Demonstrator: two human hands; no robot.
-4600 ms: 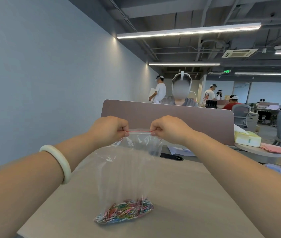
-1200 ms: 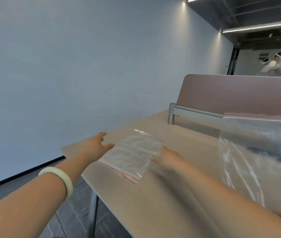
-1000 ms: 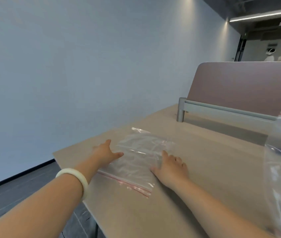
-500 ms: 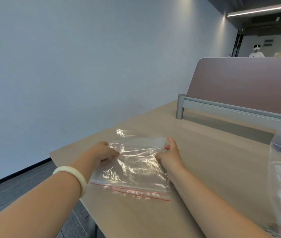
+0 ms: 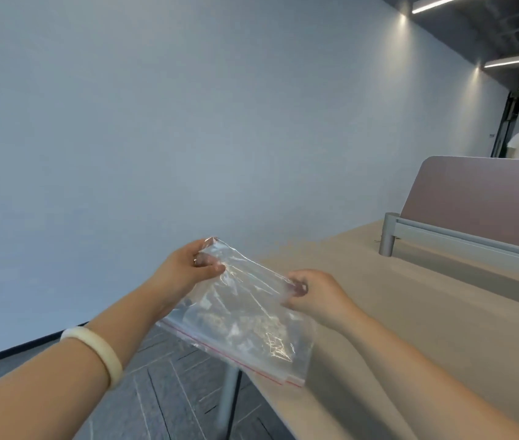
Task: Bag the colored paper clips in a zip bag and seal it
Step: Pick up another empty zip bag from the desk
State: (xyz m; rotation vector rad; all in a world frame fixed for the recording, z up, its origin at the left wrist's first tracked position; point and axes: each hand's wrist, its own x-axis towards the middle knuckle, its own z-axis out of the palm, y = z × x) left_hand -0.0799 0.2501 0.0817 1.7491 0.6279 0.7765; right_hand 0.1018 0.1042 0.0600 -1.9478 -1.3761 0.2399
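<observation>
The left hand and right hand each pinch a corner of an empty clear plastic zip bag with a red seal strip, now lifted off the beige tabletop where it lay flat half a second ago. Seemingly a fresh bag to fill; no clips visible.

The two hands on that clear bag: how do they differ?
The left hand pinches the zip bag at its higher far corner; the right hand grips the lower corner. The left wrist wears a white bangle; the right wrist is bare. Both hold the bag's unzipped end, its red-lined zip edge hanging toward the person.
</observation>
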